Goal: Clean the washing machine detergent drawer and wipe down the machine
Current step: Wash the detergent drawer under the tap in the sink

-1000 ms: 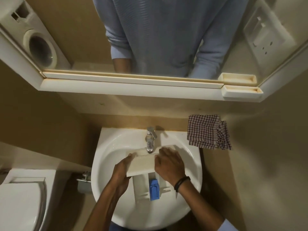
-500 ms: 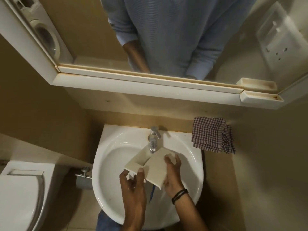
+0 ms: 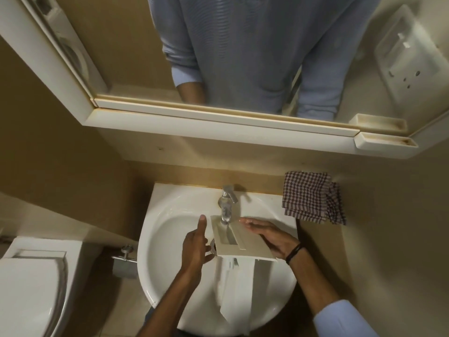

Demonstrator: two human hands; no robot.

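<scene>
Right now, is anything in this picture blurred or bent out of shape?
Head view: the drawer smears with motion blur at its lower end, while the tap and checked cloth look sharp; the wide lens bows the mirror shelf; light is dim and warm.

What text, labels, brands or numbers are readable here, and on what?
None readable. The detergent drawer front shows no lettering; tap and checked cloth carry none; the wall panel in the mirror has small marks, too blurred to read.
</scene>
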